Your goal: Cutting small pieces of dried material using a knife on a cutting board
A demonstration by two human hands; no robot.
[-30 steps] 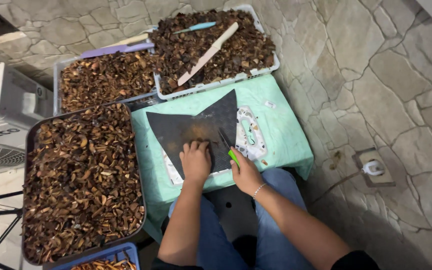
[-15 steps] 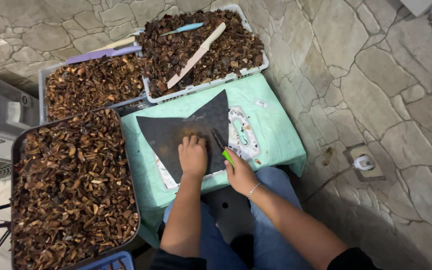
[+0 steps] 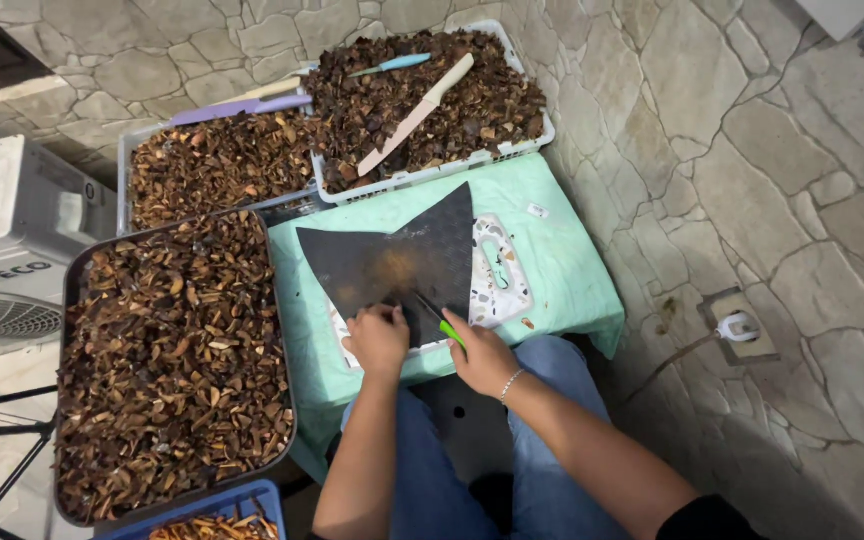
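Observation:
A dark rubber mat (image 3: 402, 260) lies over a white cutting board (image 3: 500, 285) on a low table covered with a mint-green cloth (image 3: 562, 270). My left hand (image 3: 379, 340) presses down at the mat's near edge, fingers curled over something small that I cannot make out. My right hand (image 3: 479, 355) grips a knife with a green handle (image 3: 450, 332); its dark blade points up-left onto the mat, right beside my left fingers.
A large dark tray (image 3: 77, 300) of brown dried pieces stands at the left. Two white baskets (image 3: 542, 135) (image 3: 124, 180) of similar pieces sit behind the table, with several knives (image 3: 417, 115) lying on them. A white fan unit (image 3: 2, 250) is far left; stone floor and a floor socket (image 3: 737, 325) are at right.
The view has shifted slightly, so the table sits more to the right in the frame. Both hands stay at the mat's near edge with the knife in the same grip.

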